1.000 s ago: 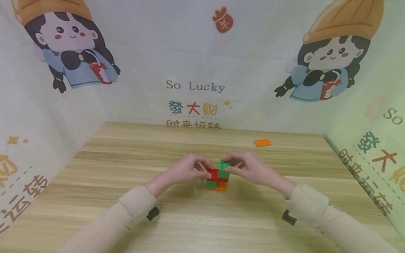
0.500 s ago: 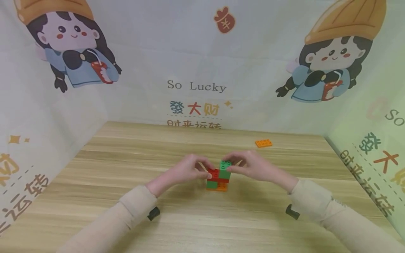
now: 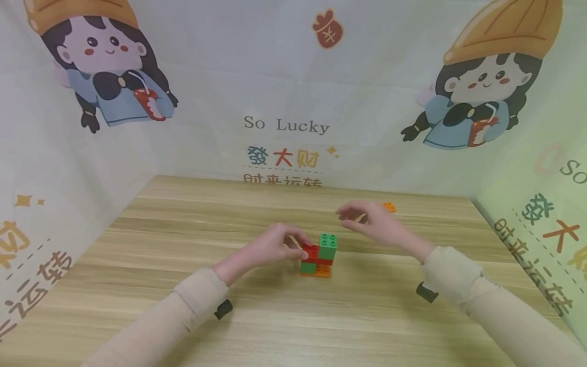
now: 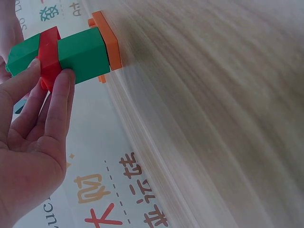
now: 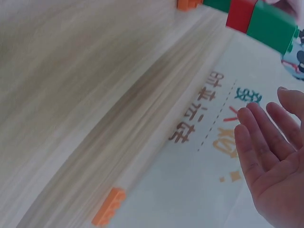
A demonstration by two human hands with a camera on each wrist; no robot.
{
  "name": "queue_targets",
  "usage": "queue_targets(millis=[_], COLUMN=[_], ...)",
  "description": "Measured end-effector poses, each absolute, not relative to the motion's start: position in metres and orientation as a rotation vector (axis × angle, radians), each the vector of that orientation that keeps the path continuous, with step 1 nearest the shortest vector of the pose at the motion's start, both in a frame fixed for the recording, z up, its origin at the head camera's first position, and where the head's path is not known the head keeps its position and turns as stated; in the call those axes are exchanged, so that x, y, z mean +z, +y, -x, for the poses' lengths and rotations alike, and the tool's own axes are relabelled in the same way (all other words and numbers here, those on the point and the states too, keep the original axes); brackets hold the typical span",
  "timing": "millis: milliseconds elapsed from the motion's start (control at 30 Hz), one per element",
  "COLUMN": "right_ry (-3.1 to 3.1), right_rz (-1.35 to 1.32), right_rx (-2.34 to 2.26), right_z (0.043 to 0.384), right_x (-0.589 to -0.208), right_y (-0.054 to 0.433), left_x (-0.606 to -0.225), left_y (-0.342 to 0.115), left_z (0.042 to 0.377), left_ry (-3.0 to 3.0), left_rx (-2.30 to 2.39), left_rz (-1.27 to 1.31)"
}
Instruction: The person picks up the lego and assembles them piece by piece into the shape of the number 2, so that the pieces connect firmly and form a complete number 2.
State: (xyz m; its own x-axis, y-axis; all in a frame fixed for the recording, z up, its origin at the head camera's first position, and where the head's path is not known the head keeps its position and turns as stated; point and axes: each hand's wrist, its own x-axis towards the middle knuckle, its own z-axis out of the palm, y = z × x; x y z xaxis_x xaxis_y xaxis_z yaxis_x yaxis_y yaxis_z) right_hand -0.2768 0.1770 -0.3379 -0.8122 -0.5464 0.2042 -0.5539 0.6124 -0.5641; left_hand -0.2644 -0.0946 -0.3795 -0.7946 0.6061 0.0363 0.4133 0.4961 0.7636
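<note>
A small stack of toy building bricks stands on the table, with an orange plate (image 3: 323, 270) at the bottom. On that plate sits a green brick (image 4: 84, 54), and across it lies a flat red brick (image 3: 317, 261). A second green brick (image 3: 327, 252) stands on the red one's right end. My left hand (image 3: 274, 248) pinches the red brick's left end between thumb and fingers. Up and to the right of the stack, my right hand (image 3: 373, 223) holds nothing, its fingers loosely extended. Behind it is a loose orange plate (image 3: 390, 207), partly hidden in the head view.
The wooden table (image 3: 192, 214) is walled at the back and sides by a printed cloth (image 3: 206, 92). A small black device (image 3: 223, 309) sits under the left wrist, another black device (image 3: 427, 292) under the right.
My right hand has let go of the upper green brick and moved up and right toward the loose orange plate, now partly covering it. My left hand keeps its grip on the red brick.
</note>
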Motion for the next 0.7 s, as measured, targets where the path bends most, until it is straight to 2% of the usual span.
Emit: queue_targets(millis=[700], right_ry=[-2.790], right_rz=[-0.748], right_rx=[0.963], right_z=[0.324], right_x=[-0.347], right_y=[0.224], left_x=[-0.379], left_y=[-0.095], left_z=[0.264], left_ry=[2.510], left_rx=[1.172], left_rz=[-0.867])
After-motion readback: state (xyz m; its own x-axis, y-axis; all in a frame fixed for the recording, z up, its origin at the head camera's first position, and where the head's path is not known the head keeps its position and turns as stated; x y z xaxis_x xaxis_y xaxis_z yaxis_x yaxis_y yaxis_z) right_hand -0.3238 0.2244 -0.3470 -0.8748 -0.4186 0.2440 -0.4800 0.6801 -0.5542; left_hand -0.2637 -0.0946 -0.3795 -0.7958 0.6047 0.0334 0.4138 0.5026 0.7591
